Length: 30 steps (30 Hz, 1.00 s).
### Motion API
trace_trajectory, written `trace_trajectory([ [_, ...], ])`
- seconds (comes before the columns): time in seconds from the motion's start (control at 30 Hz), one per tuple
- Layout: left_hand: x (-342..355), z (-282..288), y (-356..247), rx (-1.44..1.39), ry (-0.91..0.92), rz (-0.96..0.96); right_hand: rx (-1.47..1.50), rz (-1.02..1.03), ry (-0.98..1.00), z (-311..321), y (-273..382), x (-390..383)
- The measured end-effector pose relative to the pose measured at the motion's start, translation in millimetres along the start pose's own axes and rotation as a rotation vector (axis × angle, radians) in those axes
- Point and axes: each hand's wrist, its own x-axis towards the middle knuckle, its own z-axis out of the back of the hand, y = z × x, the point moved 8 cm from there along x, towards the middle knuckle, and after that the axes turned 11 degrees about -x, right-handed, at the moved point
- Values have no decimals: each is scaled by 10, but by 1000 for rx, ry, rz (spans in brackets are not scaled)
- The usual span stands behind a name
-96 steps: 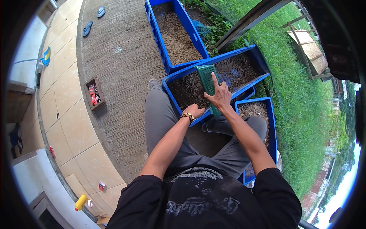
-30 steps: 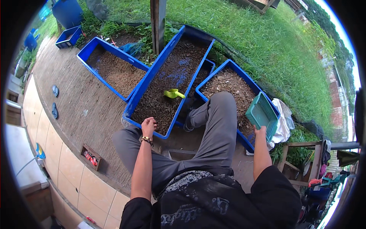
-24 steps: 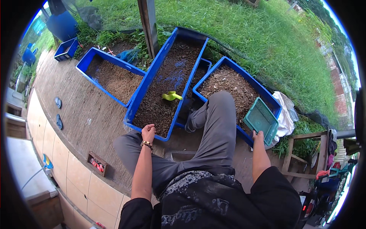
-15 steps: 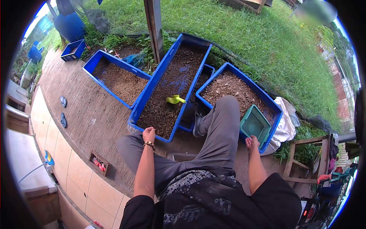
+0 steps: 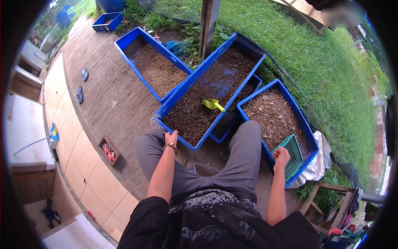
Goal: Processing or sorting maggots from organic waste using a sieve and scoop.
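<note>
My left hand (image 5: 171, 137) is closed at the near corner of the long blue tub (image 5: 157, 115), beside my left knee; whether anything is in its fingers is hidden. That tub holds dark, crumbly material (image 5: 195, 112), with a yellow-green scoop (image 5: 212, 104) lying on it, handle toward the right rim. My right hand (image 5: 281, 157) has curled fingers and is just in front of the green mesh basket (image 5: 293, 159); any small thing in them cannot be made out. The basket sits tilted in the right blue tub (image 5: 307, 138), on light brown, flaky material (image 5: 271, 116).
Another blue tub (image 5: 143, 81) with brown granular material stands to the left. A wooden post (image 5: 208, 29) rises behind the tubs. A small wooden box (image 5: 109, 151) with red items lies left of my knee. White sacking (image 5: 315, 166) and a wooden frame (image 5: 327, 203) are at right.
The view has turned, so the tubs appear farther right. My right hand has come up from the basket's near rim, its fingers curled. My right leg has shifted, knee lower in view.
</note>
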Motion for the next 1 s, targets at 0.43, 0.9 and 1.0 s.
trace_trajectory([
  [0.43, 183, 34, -41, -145, -156, 109, -140, 217, 527, -3257, 831, 388],
  [0.9, 133, -95, -118, -458, -707, 140, -904, 57, -328, -4374, 559, 3559],
  [1.0, 168, -505, -178, -496, -578, 322, -820, -17, -56, -3988, 573, 4535],
])
